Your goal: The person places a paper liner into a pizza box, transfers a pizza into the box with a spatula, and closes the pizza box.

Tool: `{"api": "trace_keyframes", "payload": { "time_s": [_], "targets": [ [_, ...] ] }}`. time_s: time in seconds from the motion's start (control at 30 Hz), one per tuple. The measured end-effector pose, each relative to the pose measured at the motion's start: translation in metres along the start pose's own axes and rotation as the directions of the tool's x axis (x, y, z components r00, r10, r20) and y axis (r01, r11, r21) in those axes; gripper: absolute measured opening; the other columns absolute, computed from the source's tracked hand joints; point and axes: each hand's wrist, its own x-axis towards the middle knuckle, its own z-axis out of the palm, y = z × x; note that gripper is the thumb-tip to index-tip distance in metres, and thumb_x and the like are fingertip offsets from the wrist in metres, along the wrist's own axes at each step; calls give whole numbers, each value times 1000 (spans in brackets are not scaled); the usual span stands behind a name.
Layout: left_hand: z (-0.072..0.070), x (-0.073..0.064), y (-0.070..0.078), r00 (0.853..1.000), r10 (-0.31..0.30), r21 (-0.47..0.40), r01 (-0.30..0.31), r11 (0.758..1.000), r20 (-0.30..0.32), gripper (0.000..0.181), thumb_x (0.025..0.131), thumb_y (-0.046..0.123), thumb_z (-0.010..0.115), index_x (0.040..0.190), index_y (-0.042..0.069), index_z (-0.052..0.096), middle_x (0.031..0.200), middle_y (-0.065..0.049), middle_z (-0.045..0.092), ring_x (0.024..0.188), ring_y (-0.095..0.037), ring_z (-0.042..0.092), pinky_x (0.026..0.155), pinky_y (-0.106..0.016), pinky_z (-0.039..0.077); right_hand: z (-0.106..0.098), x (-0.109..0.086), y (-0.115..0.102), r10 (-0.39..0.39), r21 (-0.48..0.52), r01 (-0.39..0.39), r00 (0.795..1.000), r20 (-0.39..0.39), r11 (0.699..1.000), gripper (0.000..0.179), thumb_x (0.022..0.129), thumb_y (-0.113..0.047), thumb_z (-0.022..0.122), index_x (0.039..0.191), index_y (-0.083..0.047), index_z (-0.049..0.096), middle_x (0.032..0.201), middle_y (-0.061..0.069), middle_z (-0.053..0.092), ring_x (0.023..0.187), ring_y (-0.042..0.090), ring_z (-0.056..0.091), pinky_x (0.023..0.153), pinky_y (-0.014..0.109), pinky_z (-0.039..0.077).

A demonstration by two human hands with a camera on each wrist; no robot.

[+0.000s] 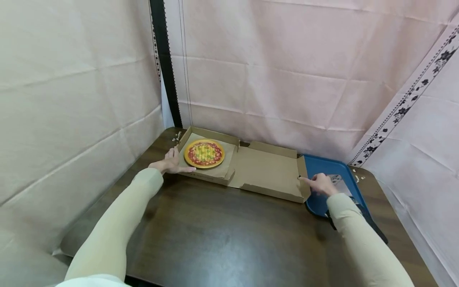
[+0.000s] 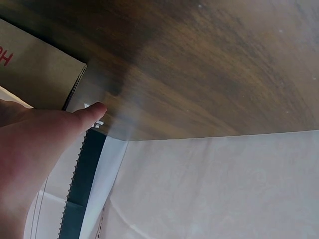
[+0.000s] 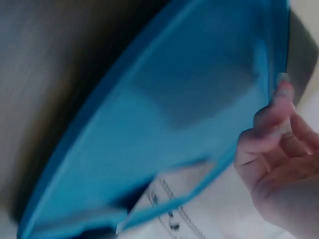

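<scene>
An open pizza box (image 1: 267, 169) of brown cardboard lies across the far part of the table, with its lid laid out to the right. A round pizza (image 1: 204, 153) with red and yellow topping sits on a sheet of paper (image 1: 195, 136) in its left half. My left hand (image 1: 172, 161) rests against that half's near left corner, thumb stretched along the front wall and fingers along the left side. At the lid's right flap, my right hand (image 1: 320, 184) grips the cardboard with one digit reaching over it; the other fingers are curled and partly hidden.
A blue tray (image 1: 315, 205) lies right of the lid, under my right hand, with a printed sheet (image 1: 340, 183) and a black object (image 1: 371, 223) on it. Small white bits (image 1: 356, 177) lie at both far corners. Cloth curtains (image 1: 269, 79) rise behind and beside the table.
</scene>
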Motion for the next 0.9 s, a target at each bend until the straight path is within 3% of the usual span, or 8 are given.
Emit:
{"api": "trace_keyframes", "payload": {
  "time_s": [0.07, 0.17, 0.27, 0.37, 0.5, 0.63, 0.77, 0.9],
  "targets": [
    [3, 1, 1, 1000, 4, 22, -4, 1000, -2, 136, 76, 78, 57, 147, -9, -20, 156, -32, -16, 147, -47, -7, 121, -55, 7, 9, 6, 0, 15, 12, -15, 1000, 5, 1000, 47, 96, -40, 56, 60, -13, 43, 49, -3, 41, 44, 12, 43, 46, 28, 38],
    [5, 2, 1, 1000, 22, 59, -21, 998, -14, 135, 77, 78, 56, 146, -11, -18, 154, -36, -12, 146, -48, -2, 121, -54, 8, 15, 11, -1, 14, 30, -14, 1000, 20, 999, 43, 95, -23, 56, 59, -17, 33, 49, -5, 31, 42, 11, 36, 45, 26, 33],
    [3, 1, 2, 999, 30, 69, -29, 997, -14, 133, 78, 76, 55, 146, -12, -17, 154, -36, -10, 146, -49, -1, 121, -54, 9, 7, 11, -8, -2, 43, 1, 999, 36, 999, 36, 95, -12, 50, 64, -13, 32, 53, -2, 33, 43, 12, 39, 45, 27, 35],
    [-1, -2, 6, 1000, 23, 56, -22, 998, -8, 130, 81, 72, 56, 146, -12, -17, 155, -35, -13, 146, -49, -4, 120, -56, 8, -14, 8, -22, -14, 51, 11, 999, 51, 999, 21, 96, -10, 46, 78, -1, 46, 60, 6, 48, 47, 16, 49, 45, 31, 44],
    [-4, -4, 8, 1000, 6, 58, -6, 998, 4, 130, 80, 75, 54, 147, -12, -16, 156, -33, -15, 146, -49, -6, 120, -57, 10, -47, 3, -50, -42, 75, 38, 998, 47, 996, 29, 97, -12, 43, 113, 10, 51, 80, 22, 64, 52, 20, 61, 51, 39, 55],
    [-3, -4, 6, 1000, 16, 54, -16, 998, -3, 129, 81, 73, 56, 147, -13, -14, 155, -35, -12, 145, -50, -3, 120, -57, 11, -74, -3, -86, -99, 142, 96, 995, 11, 985, 35, 96, -11, 45, 120, 15, 45, 87, 28, 64, 50, 18, 62, 53, 42, 58],
    [-2, -4, 4, 1000, 19, 37, -19, 999, 0, 129, 81, 72, 57, 147, -13, -14, 155, -36, -14, 145, -51, -4, 120, -57, 9, -93, -8, -126, -140, 253, 135, 990, 2, 958, 40, 98, -12, 45, 127, 15, 41, 90, 23, 65, 55, 16, 65, 57, 39, 58],
    [0, -6, 5, 1000, 18, 16, -18, 1000, -2, 130, 80, 73, 57, 147, -12, -15, 155, -35, -15, 145, -51, -6, 119, -58, 9, -103, -8, -162, -156, 352, 148, 988, -4, 924, 38, 99, -13, 47, 127, 13, 41, 84, 9, 66, 60, 11, 67, 60, 32, 59]
  ]
}}
